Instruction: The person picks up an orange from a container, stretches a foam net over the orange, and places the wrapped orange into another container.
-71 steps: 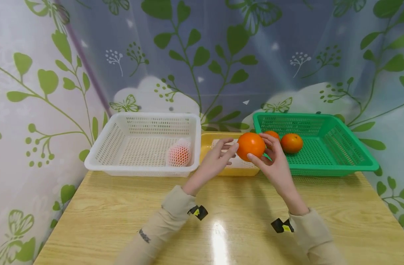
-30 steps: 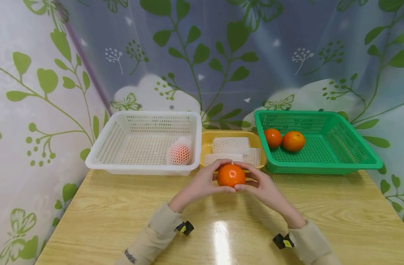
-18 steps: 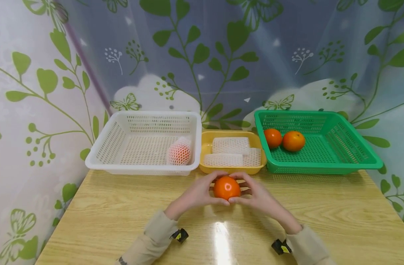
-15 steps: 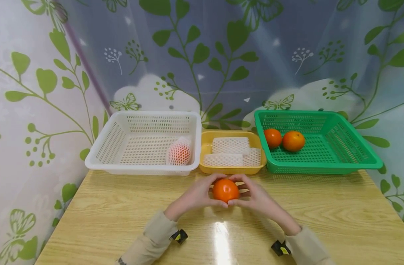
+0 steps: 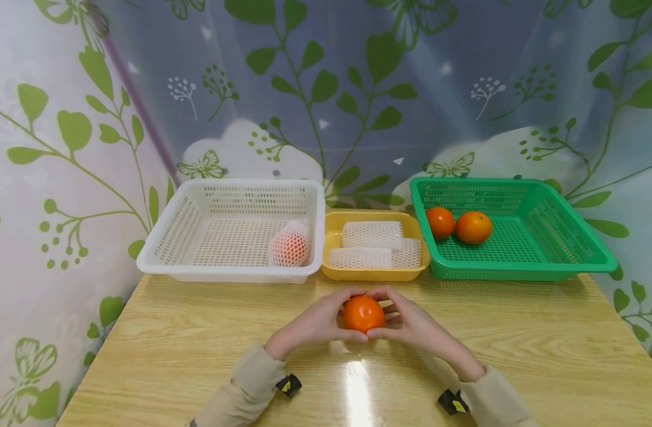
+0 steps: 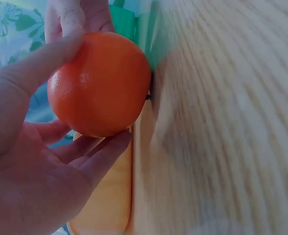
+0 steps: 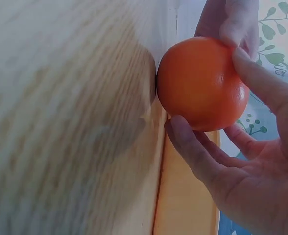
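Between both hands is an orange [image 5: 363, 314], round and glossy, close over the wooden table in front of the yellow tray. My left hand [image 5: 318, 321] curls round its left side, thumb toward me and fingers behind. My right hand [image 5: 411, 322] curls round the other side in the same way, the two thumb tips close together. In the left wrist view the orange [image 6: 102, 84] has thumb and fingertips on its skin. The right wrist view shows the orange [image 7: 203, 83] right at the table surface, held by fingertips and thumb.
A white basket [image 5: 229, 271] at left holds a fruit in a foam net [image 5: 290, 248]. The yellow tray [image 5: 375, 274] in the middle holds white foam net sleeves [image 5: 360, 258]. Two oranges [image 5: 473, 228] lie in the green basket [image 5: 523, 270] at right.
Both hands have brought the orange from beside the green basket, over the yellow tray, toward me and down to the table. In the last half second it moved slightly closer.
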Tool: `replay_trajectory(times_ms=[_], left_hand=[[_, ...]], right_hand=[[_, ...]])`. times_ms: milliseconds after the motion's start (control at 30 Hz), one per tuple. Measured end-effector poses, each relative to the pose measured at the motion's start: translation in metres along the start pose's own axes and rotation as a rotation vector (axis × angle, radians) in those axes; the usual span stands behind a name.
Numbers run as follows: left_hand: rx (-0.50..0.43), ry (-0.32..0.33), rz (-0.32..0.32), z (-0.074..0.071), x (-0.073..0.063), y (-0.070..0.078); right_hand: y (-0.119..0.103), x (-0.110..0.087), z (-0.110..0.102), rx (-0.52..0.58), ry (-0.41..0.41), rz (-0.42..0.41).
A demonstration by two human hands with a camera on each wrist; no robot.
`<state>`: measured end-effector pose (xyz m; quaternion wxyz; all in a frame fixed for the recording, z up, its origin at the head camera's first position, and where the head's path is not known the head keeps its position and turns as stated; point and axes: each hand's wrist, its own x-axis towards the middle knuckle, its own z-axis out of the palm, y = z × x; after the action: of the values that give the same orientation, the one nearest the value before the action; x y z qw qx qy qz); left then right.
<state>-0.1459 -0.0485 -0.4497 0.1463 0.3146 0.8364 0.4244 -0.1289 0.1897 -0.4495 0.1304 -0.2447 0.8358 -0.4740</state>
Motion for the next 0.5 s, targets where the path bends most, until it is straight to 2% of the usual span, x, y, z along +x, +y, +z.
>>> replay_trajectory(times_ms=[233, 300, 400, 500], left_hand=[[0.013, 0.005, -0.014, 0.001, -0.001, 0.000], [0.017, 0.002, -0.018, 0.002, -0.001, 0.000], [0.026, 0.000, -0.014, 0.002, -0.002, 0.000], [0.017, -0.002, -0.015, 0.003, -0.002, 0.000]], right_hand=[[-0.006, 0.001, -0.011, -0.031, -0.009, -0.036], [-0.010, 0.005, -0.018, -0.066, 0.032, -0.071], [-0.016, 0.014, -0.031, -0.139, 0.138, -0.129], [-0.021, 0.026, -0.045, -0.267, 0.254, -0.150]])
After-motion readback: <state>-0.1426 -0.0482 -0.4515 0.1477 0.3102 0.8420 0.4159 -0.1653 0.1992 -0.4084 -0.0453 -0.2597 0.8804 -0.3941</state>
